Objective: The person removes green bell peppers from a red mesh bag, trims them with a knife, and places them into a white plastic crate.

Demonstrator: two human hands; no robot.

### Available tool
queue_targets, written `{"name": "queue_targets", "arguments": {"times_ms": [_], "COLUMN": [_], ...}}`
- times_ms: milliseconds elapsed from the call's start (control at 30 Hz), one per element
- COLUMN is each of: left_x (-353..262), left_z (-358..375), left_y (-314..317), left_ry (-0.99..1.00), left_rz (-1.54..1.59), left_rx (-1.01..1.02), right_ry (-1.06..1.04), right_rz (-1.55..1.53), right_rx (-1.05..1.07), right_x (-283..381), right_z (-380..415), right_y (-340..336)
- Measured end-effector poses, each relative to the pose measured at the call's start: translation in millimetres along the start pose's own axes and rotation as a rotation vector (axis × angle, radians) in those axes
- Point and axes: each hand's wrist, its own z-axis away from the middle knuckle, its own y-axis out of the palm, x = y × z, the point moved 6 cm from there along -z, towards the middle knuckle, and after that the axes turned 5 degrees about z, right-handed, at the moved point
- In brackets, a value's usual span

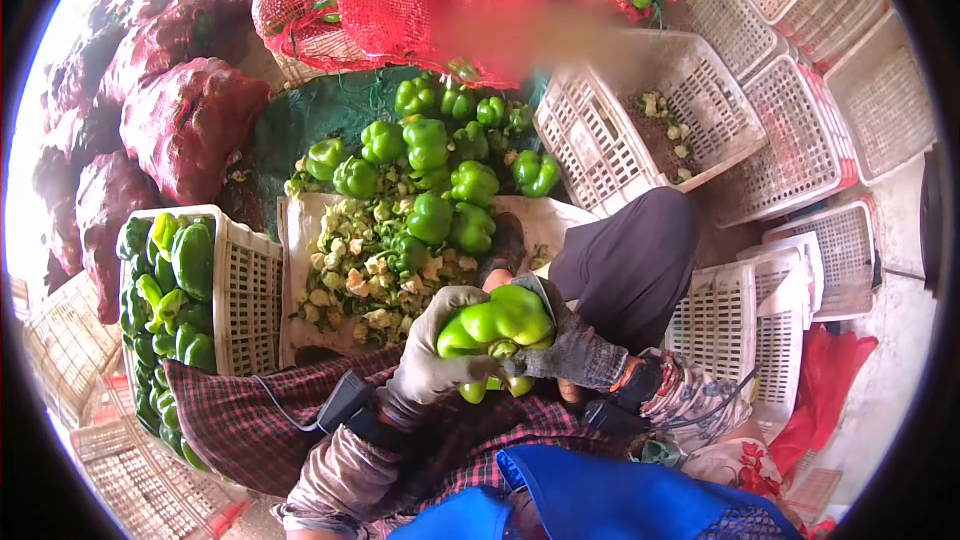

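A large green bell pepper (pixel 497 323) is held over my lap, its stem end turned toward me. My left hand (pixel 428 355), in a light grey glove, is wrapped around its left side. My right hand (pixel 582 348), in a darker knit glove, is closed at the pepper's right side, with fingers pressed near the stem. A thin grey edge shows beside that hand, too little to name. Ahead lie several green peppers (pixel 427 145) and a heap of cut pepper stem ends (pixel 350 275) on a pale sheet (pixel 300 225).
On the left stands a crate (pixel 250 290) full of green peppers, with red mesh sacks (pixel 190 125) behind it. A white crate (pixel 600 145) with stem scraps stands ahead right. Stacked crates (pixel 785 125) line the right side. Red net bags (pixel 430 0) of peppers are at the back.
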Motion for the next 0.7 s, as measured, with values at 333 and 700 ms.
{"name": "queue_targets", "arguments": {"times_ms": [333, 700], "left_x": [31.7, -79.7], "left_z": [4.2, -96.7], "left_y": [-13.5, 97.0], "left_ry": [-0.108, 0.358], "left_rz": [0.555, 0.075], "left_rx": [-0.057, -0.104], "right_ry": [-0.021, 0.446], "right_rz": [-0.248, -0.467], "right_rx": [0.291, -0.100], "right_x": [37.3, 11.2], "right_z": [9.6, 21.8], "right_y": [-13.1, -40.8]}}
